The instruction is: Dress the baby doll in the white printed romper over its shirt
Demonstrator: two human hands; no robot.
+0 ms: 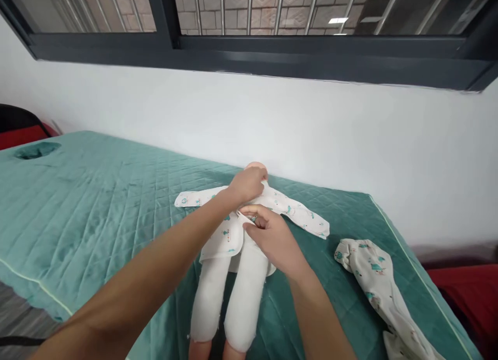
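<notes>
While my left hand [247, 186] presses the doll [233, 256] at the chest, mid-bed [78, 204], right-hand fingers [249, 210] pinch the printed top's [225, 235] flap. Risk: the thin flap slips free, or the pull drags the doll sideways.

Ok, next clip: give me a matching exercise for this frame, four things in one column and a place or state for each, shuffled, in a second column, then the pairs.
Things:
1. left hand
2. right hand
3. doll
4. loose printed garment

Places or states:
A. lying on its back on the green quilted cover
B. crumpled on the cover, right of the doll
C. on the doll's chest, just below the head
D. pinching the edge of the printed top at the doll's belly

Pairs: 1-C, 2-D, 3-A, 4-B
</notes>
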